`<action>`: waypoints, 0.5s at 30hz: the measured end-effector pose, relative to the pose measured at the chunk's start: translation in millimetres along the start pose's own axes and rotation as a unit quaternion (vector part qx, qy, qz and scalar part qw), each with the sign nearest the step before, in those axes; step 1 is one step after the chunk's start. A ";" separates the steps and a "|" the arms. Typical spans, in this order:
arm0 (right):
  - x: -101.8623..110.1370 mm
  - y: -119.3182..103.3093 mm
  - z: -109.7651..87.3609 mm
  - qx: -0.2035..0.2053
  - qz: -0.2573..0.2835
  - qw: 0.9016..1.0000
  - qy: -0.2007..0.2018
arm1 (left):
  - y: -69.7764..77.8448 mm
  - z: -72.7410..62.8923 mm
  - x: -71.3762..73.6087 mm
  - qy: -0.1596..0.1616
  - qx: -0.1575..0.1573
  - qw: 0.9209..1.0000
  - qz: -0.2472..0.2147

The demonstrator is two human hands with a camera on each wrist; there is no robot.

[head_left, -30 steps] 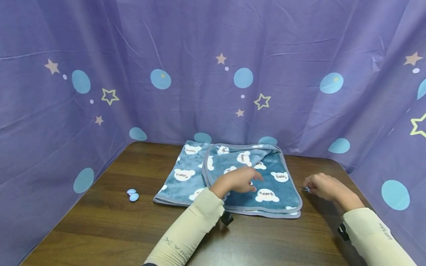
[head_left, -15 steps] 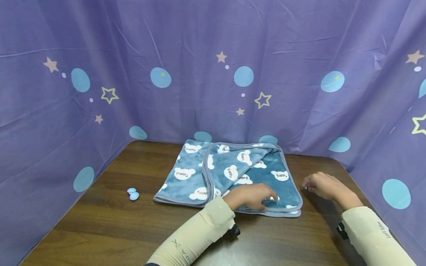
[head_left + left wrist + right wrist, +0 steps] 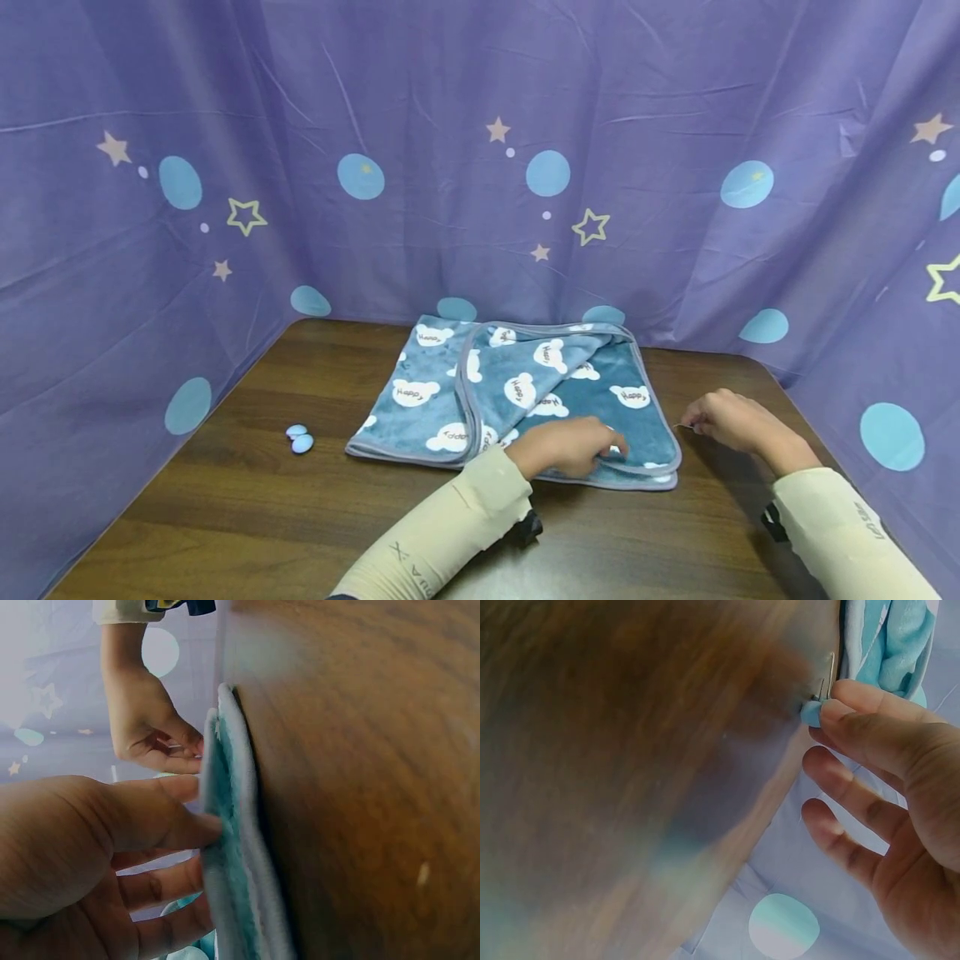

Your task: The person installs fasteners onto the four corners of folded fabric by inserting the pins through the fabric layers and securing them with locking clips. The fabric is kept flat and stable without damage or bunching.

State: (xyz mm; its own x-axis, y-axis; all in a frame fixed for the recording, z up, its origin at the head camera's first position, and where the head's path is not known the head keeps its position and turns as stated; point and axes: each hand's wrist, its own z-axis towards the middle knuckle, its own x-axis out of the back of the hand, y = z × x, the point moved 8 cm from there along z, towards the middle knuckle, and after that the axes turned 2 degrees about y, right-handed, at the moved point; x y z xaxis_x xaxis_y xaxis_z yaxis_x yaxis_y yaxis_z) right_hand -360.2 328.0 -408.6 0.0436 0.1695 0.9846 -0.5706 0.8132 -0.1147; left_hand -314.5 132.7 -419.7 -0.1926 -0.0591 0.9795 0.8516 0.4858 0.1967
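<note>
A folded blue-teal blanket point(image 3: 558, 400) with white bear heads and grey edging lies on the table. My left hand point(image 3: 573, 447) is at its front edge; in the left wrist view the thumb point(image 3: 196, 829) and fingers pinch the edge of the upper layer, which stands slightly apart from the layer below. To the right of the blanket, my right hand point(image 3: 731, 419) holds a small safety pin point(image 3: 811, 713) with a light blue head between thumb and index finger. Its thin metal prongs point(image 3: 828, 679) stand apart and point toward the blanket. The other fingers are loosely spread.
Two small light blue oval pieces point(image 3: 301, 439) lie on the brown wooden table point(image 3: 247, 517) left of the blanket. A purple curtain point(image 3: 465, 208) with stars and dots hangs behind the table and along both sides.
My left hand has moved right and toward the front edge of the blanket, and its fingers have closed on the edge. The right hand stays almost in place with the pin.
</note>
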 end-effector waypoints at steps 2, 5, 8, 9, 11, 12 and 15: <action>0.7 -0.3 -1.2 0.010 0.004 1.000 -0.002 | -2.2 -0.8 1.2 0.004 0.006 1.000 -0.020; 0.8 0.3 -3.2 0.016 0.007 1.000 -0.007 | -3.8 -1.9 3.5 0.004 0.005 0.999 -0.045; 0.6 1.2 -4.7 0.016 0.011 1.000 -0.012 | -3.2 -2.8 8.1 0.004 -0.016 0.999 -0.050; 0.5 1.5 -4.9 0.014 0.012 1.000 -0.013 | -2.7 -3.3 10.1 0.006 -0.023 0.999 -0.047; 1.0 1.4 -5.3 0.019 0.016 1.000 -0.012 | -3.5 -3.6 12.5 0.005 -0.032 0.999 -0.036; 1.0 1.5 -5.3 0.020 0.016 1.000 -0.012 | -4.6 -3.5 13.0 0.006 -0.031 0.999 -0.030; 1.0 0.2 -5.7 0.026 0.025 0.999 -0.011 | -9.5 -3.6 12.7 0.001 -0.013 1.000 -0.025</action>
State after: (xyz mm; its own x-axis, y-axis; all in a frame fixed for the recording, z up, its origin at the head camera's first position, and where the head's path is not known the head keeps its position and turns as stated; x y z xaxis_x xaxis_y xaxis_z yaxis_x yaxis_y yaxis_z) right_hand -355.6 331.5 -408.4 -0.0031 0.1960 0.9806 -0.6140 0.7736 -0.1566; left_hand -323.3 124.2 -409.0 -0.2334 -0.0851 0.9687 0.8536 0.4592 0.2460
